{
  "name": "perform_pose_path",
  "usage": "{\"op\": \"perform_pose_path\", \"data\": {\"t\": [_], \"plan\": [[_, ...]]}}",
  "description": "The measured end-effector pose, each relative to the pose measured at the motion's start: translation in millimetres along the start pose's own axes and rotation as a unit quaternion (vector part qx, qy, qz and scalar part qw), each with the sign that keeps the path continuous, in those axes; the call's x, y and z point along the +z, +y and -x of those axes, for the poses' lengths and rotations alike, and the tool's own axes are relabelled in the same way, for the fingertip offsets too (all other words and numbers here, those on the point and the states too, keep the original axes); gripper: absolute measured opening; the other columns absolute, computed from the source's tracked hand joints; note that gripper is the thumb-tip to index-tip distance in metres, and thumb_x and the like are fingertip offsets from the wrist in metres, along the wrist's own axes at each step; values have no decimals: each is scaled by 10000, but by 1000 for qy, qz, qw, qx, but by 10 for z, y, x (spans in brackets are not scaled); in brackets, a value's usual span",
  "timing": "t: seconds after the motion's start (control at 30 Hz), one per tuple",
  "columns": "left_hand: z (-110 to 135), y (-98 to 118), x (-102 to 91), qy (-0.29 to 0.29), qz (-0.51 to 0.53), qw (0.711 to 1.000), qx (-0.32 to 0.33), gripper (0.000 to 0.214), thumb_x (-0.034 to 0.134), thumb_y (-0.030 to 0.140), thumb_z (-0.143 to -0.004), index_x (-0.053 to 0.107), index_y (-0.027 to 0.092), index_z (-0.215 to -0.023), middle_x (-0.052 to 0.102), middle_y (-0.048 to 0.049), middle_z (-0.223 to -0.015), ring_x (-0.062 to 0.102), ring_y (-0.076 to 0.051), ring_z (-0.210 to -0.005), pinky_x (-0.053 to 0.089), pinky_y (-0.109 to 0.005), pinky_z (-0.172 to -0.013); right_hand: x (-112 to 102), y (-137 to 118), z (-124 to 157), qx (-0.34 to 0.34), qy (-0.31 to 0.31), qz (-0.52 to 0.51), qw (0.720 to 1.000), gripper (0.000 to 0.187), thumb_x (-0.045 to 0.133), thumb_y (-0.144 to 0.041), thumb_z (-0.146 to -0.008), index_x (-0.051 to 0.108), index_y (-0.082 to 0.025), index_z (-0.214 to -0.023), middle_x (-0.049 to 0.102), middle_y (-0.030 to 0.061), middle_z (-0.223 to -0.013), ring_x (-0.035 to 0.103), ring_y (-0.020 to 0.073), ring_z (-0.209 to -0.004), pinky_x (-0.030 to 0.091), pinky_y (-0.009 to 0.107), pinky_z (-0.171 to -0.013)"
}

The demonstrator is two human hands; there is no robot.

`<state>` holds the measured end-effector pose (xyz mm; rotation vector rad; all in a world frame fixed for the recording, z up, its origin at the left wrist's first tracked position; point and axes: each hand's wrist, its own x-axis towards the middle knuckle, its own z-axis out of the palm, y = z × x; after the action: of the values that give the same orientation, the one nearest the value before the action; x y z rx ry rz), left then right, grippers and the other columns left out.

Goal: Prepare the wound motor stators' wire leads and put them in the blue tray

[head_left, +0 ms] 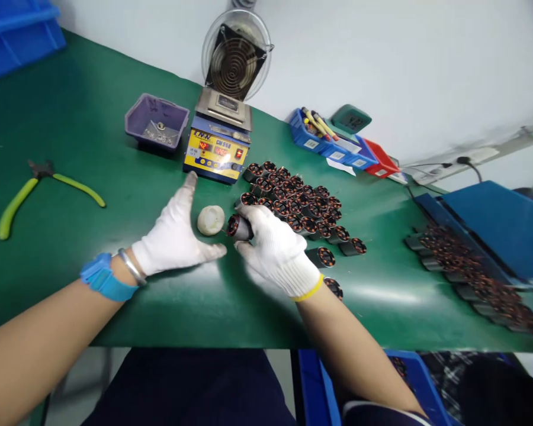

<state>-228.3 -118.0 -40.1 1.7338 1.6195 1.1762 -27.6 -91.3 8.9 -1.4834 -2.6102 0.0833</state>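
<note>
The right hand [270, 245] grips a motor stator [240, 228] at three o'clock from the pale round block [211, 220], seemingly a positioning step calling next for steadiness; left hand [171, 236], at eight, spreads open.

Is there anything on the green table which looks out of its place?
Mildly: two dark cylinders sit apart from the nearby cluster, close to the right hand, breaking the grouping. The pliers lie splayed open.
</note>
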Motion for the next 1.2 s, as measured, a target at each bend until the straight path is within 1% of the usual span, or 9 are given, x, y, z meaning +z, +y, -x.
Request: {"op": "perform_pose_path", "data": {"t": [0.07, 0.13, 0.27, 0.43, 0.67, 0.83, 0.97, 1.1, 1.2], "plan": [[-1, -62, 83, -52, -68, 996, 2, 1173, 846, 372, -544, 255, 77, -1513, 437, -239, -1516, 468, -410, -1375, 429, -499, -1129, -41, -42, -55, 9, -43, 32, 999, 530, 661, -305, -801, 587, -270, -1325, 639, 78, -1303, 700, 300, -930, 546, 360, -618], [-18, -102, 136, -76, -129, 989, 10, 1067, 807, 325, -603, 297, 82, -1508, 534, -213, -1441, 550, -384, -1301, 462, -485, -1088, -93, -70, -102, 6, -77, 38, 996, 525, 662, -345, -816, 594, -272, -1331, 648, 76, -1292, 690, 308, -976, 510, 340, -574], [-69, -126, 156, -83, -188, 979, 18, 695, 676, 251, -726, 507, 123, -1388, 667, -155, -1279, 648, -338, -1160, 503, -454, -1011, -184, -101, -216, 1, -127, 18, 992, 473, 659, -387, -821, 638, -263, -1277, 686, 67, -1221, 677, 302, -1015, 469, 305, -581], [-84, -119, 138, -82, -197, 977, 27, 613, 672, 269, -747, 564, 144, -1336, 699, -137, -1218, 669, -329, -1114, 516, -436, -971, -301, -101, -333, 10, -160, 22, 987, 448, 658, -405, -818, 653, -278, -1247, 707, 51, -1156, 669, 320, -1018, 470, 313, -636], [-74, -121, 153, -83, -202, 976, 26, 612, 669, 255, -761, 552, 137, -1350, 689, -146, -1245, 665, -339, -1118, 518, -450, -964, -390, -25, -251, -43, -31, 106, 993, 514, 703, -300, -802, 608, -281, -1307, 623, 121, -1260, 649, 325, -970, 510, 366, -657], [-74, -122, 159, -73, -210, 974, 28, 612, 680, 283, -773, 546, 141, -1353, 694, -148, -1230, 670, -337, -1111, 519, -450, -961, -216, -166, -291, -23, -73, 146, 986, 225, 554, -249, -948, 661, -229, -1144, 661, 171, -1072, 647, 321, -900, 516, 390, -654], [-75, -126, 161, -79, -211, 974, 27, 609, 676, 290, -778, 547, 136, -1352, 692, -152, -1231, 670, -338, -1107, 520, -458, -963, -134, -256, -280, -18, -65, 145, 987, 251, 433, -251, -1014, 655, -200, -1121, 669, 185, -1028, 649, 299, -833, 507, 368, -607], [-76, -91, 155, -81, -204, 975, 17, 665, 694, 270, -745, 533, 111, -1370, 673, -171, -1269, 651, -355, -1145, 506, -485, -1000, -319, -188, -349, -8, -14, 154, 988, 231, 464, -310, -1015, 666, -213, -1070, 671, 160, -955, 654, 283, -826, 528, 379, -647], [-86, -27, 127, -88, -170, 981, -18, 824, 763, 329, -668, 488, 87, -1407, 632, -194, -1334, 615, -375, -1206, 484, -499, -1048, -630, -44, -705, -20, 56, 158, 986, 287, 415, -318, -1028, 645, -185, -1138, 651, 161, -1046, 641, 313, -999, 544, 438, -787]]}}
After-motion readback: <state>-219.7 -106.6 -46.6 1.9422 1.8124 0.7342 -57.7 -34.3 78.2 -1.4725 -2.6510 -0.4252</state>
